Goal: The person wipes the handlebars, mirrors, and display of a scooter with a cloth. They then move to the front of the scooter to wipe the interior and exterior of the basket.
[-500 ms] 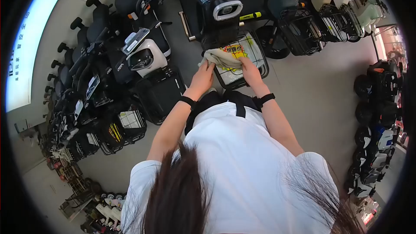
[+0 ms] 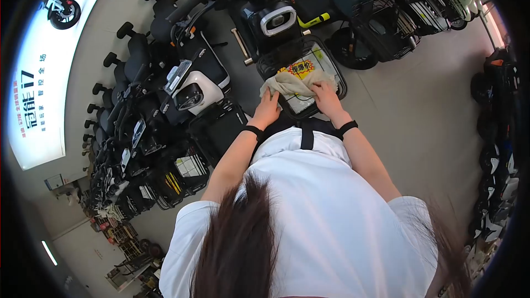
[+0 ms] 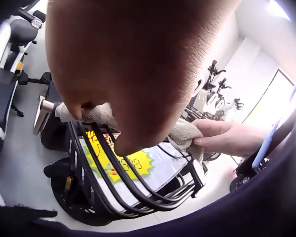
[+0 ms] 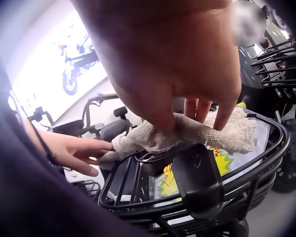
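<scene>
A beige terry cloth [image 2: 292, 85] lies bunched lengthwise across the black wire basket [image 2: 345, 80] on the front of a scooter. My left hand [image 2: 267, 111] holds the cloth's left end at the basket's near left side. Toward the other end, the fingers and thumb of my right hand [image 2: 329, 102] pinch the fabric, and a loose flap [image 4: 244, 131] spreads beyond them. Under the cloth, a white sheet with a yellow starburst sign [image 2: 302, 67] shows between the bars. In the left wrist view, the back of my left hand [image 3: 123, 64] hides much of the cloth.
Behind the basket stands the scooter's white-ringed headlight [image 2: 278, 20]. A white-fronted scooter [image 2: 201, 91] and several others with baskets line the left. More scooters with baskets [image 2: 385, 27] stand at the back right, and another row [image 2: 491, 154] runs along the right wall.
The cloth has been spread wider to the right over the basket. My right hand has shifted from the bunched cloth's end to a grip on top. The head view has turned slightly.
</scene>
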`<action>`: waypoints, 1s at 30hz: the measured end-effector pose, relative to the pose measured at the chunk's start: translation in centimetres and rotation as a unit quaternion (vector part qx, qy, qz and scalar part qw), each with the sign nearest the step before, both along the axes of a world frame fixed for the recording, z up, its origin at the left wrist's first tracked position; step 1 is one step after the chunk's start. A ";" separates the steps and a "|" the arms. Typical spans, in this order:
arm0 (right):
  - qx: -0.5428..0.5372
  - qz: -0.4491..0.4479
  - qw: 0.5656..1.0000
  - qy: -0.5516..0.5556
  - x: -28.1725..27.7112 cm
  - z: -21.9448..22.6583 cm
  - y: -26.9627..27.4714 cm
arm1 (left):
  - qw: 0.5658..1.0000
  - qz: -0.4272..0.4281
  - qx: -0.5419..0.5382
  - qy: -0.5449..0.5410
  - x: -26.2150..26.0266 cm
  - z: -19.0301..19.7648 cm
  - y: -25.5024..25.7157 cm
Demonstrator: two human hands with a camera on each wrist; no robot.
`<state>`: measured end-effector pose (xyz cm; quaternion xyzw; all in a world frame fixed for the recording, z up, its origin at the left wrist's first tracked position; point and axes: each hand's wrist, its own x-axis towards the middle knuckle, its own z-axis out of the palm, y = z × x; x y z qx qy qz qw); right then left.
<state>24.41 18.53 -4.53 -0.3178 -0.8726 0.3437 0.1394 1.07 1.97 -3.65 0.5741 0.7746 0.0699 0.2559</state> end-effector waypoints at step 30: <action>0.057 -0.177 0.983 -0.008 -17.5 1.2 10.8 | 0.989 -0.070 0.130 -0.003 -15.6 0.2 11.5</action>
